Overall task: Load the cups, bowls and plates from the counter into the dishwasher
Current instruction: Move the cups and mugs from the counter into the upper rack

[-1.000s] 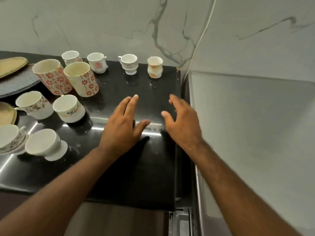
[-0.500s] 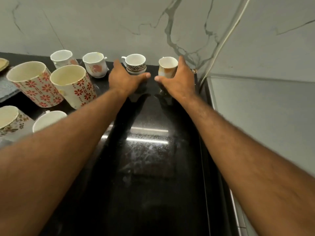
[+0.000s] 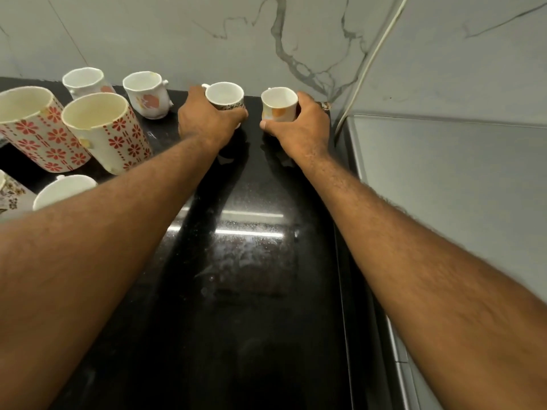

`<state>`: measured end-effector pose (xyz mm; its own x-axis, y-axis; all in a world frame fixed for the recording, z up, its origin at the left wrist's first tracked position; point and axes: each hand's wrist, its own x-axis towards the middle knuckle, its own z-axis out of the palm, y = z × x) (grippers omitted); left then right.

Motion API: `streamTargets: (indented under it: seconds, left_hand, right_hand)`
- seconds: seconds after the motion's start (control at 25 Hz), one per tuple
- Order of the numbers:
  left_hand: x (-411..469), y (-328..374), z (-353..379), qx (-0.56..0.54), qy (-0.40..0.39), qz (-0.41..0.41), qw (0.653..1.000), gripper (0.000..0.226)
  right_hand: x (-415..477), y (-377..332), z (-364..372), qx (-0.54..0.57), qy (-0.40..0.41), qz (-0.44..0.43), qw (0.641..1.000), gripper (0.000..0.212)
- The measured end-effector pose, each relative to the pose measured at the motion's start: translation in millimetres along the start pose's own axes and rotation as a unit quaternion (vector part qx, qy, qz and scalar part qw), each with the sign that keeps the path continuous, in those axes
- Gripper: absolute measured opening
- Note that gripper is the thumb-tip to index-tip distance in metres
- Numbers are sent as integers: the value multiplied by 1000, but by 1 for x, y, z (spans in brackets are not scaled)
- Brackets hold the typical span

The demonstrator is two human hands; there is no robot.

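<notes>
Two small cups stand at the back of the black counter (image 3: 251, 261) near the wall. My left hand (image 3: 207, 122) grips the white cup with a dark patterned band (image 3: 225, 96), fingers wrapped round its side. My right hand (image 3: 299, 122) grips the cream cup with an orange mark (image 3: 278, 103), thumb on its front. Both cups are upright and sit on the counter. The dishwasher is not in view.
Left of my hands stand two small white cups with pink marks (image 3: 148, 96) (image 3: 85, 82), two tall red-flowered mugs (image 3: 103, 131) (image 3: 29, 125) and more cups at the left edge (image 3: 62, 190). A grey surface (image 3: 458, 187) adjoins the counter on the right; a white cable (image 3: 376, 51) runs up the wall.
Both hands reached from mid-counter to the back row and have closed round the two rightmost small cups. The camera moved forward over the counter.
</notes>
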<state>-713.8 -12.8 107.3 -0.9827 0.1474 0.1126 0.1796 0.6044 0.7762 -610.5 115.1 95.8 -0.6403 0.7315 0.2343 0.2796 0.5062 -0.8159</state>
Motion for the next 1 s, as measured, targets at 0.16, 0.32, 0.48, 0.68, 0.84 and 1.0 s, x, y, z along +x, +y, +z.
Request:
streamTargets:
  seconds: [0.16, 0.32, 0.48, 0.68, 0.84, 1.0]
  left_hand:
    - [-50, -5, -17, -15, -12, 23, 1000, 72]
    - [-116, 0, -40, -26, -31, 37, 998, 69]
    - [-190, 16, -60, -35, -45, 53, 997, 69]
    - [-294, 48, -73, -63, -39, 79, 994, 63]
    - [-382, 73, -73, -85, -60, 91, 990, 61]
    - [-468, 92, -70, -97, -95, 110, 985, 63]
  right_hand:
    - [-40, 4, -32, 19, -13, -18, 1000, 58]
    - [-89, 3, -79, 26, -15, -41, 999, 62]
    - [-144, 2, -133, 31, -7, -59, 998, 69]
    - [-218, 13, -217, 53, 3, -74, 996, 61]
    - [-279, 37, -283, 41, 11, -62, 997, 75]
    - [-342, 69, -347, 46, 9, -31, 998, 76]
